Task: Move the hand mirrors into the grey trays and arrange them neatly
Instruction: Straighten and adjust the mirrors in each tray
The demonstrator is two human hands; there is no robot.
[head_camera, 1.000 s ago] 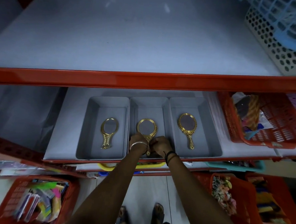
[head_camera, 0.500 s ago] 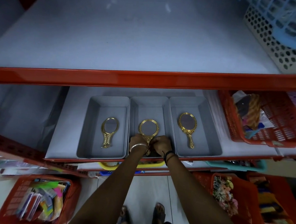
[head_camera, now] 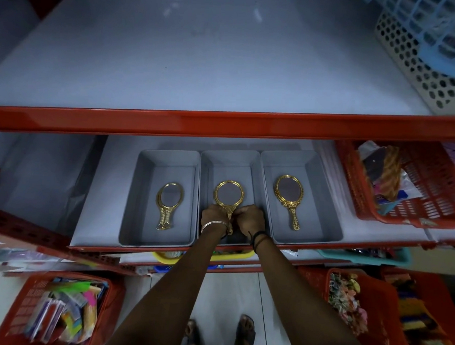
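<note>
Three grey trays stand side by side on the lower shelf: left tray (head_camera: 140, 193), middle tray (head_camera: 232, 159), right tray (head_camera: 323, 205). Each holds one gold hand mirror lying with its handle toward me. The left mirror (head_camera: 169, 201) and the right mirror (head_camera: 289, 194) lie untouched. The middle mirror (head_camera: 229, 194) has its round head showing; its handle sits between my hands. My left hand (head_camera: 213, 216) and my right hand (head_camera: 249, 218) both pinch that handle near the tray's front, hiding most of it.
A red shelf rail (head_camera: 224, 124) crosses above the trays, under a bare grey upper shelf (head_camera: 201, 64). A red basket (head_camera: 417, 189) of goods sits right of the trays. White and blue baskets (head_camera: 425, 51) stand top right. More red baskets (head_camera: 58, 311) stand on the floor.
The middle mirror's head has shifted slightly right and straightened in its tray, with both hands still on its handle. The other mirrors have not moved.
</note>
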